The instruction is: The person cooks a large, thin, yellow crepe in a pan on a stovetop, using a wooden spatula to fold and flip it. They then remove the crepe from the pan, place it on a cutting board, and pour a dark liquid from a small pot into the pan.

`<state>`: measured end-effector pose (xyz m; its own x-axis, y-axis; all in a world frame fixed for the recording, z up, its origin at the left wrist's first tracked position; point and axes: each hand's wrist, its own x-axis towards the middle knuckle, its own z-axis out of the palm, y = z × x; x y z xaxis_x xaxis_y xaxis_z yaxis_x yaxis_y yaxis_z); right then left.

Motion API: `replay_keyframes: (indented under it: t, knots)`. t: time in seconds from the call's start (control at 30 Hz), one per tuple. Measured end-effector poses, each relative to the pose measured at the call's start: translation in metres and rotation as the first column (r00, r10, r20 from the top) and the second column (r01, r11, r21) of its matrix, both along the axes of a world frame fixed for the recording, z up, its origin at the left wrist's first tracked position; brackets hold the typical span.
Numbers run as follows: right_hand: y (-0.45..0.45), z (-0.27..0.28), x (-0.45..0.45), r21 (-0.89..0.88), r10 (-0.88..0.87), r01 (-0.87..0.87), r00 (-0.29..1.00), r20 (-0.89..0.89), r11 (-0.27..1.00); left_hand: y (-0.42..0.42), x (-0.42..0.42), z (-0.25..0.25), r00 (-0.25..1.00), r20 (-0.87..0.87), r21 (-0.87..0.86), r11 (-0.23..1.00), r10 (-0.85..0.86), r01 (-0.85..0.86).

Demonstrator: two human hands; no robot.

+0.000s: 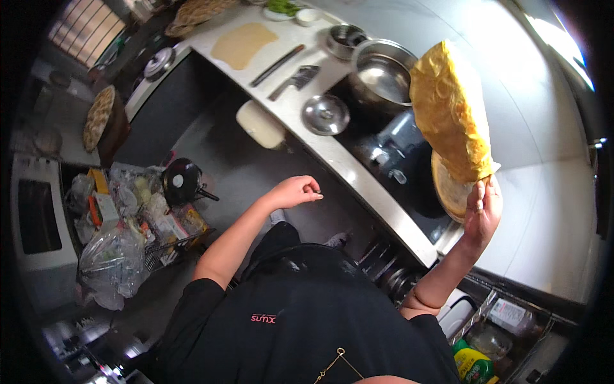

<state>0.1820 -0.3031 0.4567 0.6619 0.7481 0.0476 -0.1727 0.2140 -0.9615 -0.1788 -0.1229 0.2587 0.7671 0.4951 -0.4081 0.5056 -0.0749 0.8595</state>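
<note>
My right hand (485, 204) pinches the lower end of a large golden-yellow flatbread (451, 110), which looks like a fried or egg pancake. It stretches up away from my fingers, above the cooktop's right side. Partly hidden beneath it is a round pale thing with a tan rim (446, 192), perhaps a pan or board. My left hand (297, 191) hangs over the floor left of the counter, fingers loosely curled, and I see nothing held in it. The black glass cooktop (379, 187) carries a wide steel pot (386, 79), whose base is partly hidden.
On the white counter (383, 211) lie a steel lid (326, 115), a cleaver (297, 81), a dark rod (277, 66) and a rolled-out dough sheet (243, 44). A white bin (260, 124) stands below the edge. Plastic bags (115, 261) and a black pan (181, 181) fill the left side.
</note>
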Motion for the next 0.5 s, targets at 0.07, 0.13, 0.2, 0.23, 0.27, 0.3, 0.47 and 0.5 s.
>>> replay_keyframes:
  t: [0.07, 0.13, 0.2, 0.23, 0.27, 0.3, 0.47, 0.5]
  knots:
    - [0.051, 0.001, -0.040, -0.001, -0.043, 0.043, 0.998, -0.049, 0.999, 0.022, -0.036, 0.001, 0.990, 0.067, -0.130, 0.985, 0.123, -0.114]
    - [0.096, -0.012, -0.069, 0.073, 0.040, -0.022, 0.966, -0.255, 0.997, 0.045, -0.073, 0.003, 0.972, 0.095, -0.173, 0.966, 0.213, -0.195]
    - [0.145, -0.029, -0.090, 0.244, 0.318, -0.255, 0.908, -0.272, 0.936, 0.071, -0.112, 0.006, 0.963, 0.078, -0.143, 0.959, 0.259, -0.246]
    - [0.172, -0.033, -0.113, 0.255, 0.325, -0.258, 0.905, -0.273, 0.932, 0.080, -0.134, 0.004, 0.954, 0.064, -0.135, 0.950, 0.293, -0.283]
    - [0.198, -0.033, -0.134, 0.187, 0.313, -0.273, 0.919, -0.239, 0.944, 0.090, -0.153, 0.002, 0.940, 0.075, -0.138, 0.937, 0.333, -0.321]
    - [0.223, -0.032, -0.157, 0.186, 0.381, -0.345, 0.897, -0.222, 0.920, 0.101, -0.175, -0.001, 0.922, 0.082, -0.140, 0.921, 0.378, -0.365]
    - [0.335, -0.053, -0.240, 0.072, 0.423, -0.418, 0.878, -0.225, 0.905, 0.148, -0.250, 0.005, 0.831, 0.084, -0.159, 0.831, 0.550, -0.534]
    - [0.354, -0.055, -0.253, 0.049, 0.438, -0.438, 0.871, -0.223, 0.897, 0.156, -0.260, 0.003, 0.817, 0.098, -0.168, 0.818, 0.569, -0.550]
